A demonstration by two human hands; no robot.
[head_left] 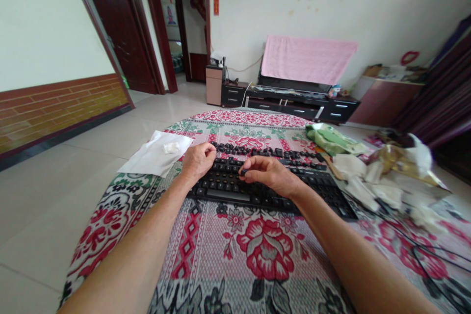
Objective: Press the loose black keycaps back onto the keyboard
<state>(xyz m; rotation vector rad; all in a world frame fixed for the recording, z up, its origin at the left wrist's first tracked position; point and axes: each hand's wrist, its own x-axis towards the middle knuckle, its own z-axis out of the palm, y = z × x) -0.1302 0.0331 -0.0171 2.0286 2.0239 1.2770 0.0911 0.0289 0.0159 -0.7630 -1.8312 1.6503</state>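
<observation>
A black keyboard [257, 187] lies across the middle of a table covered with a red and green flowered cloth [257, 250]. My left hand [197, 159] rests on the keyboard's left end with its fingers curled over the top edge. My right hand [270, 175] sits over the middle keys, thumb and forefinger pinched together on something small and dark that I cannot make out. A row of loose black keycaps [268, 151] lies on the cloth just beyond the keyboard.
A white paper sheet [156, 154] with a crumpled wad on it lies at the table's left edge. A green cloth [331, 140], white tissues [364, 181] and crumpled wrappers [401, 157] crowd the right side. Black cables [423, 250] trail at the right. A TV stand stands beyond.
</observation>
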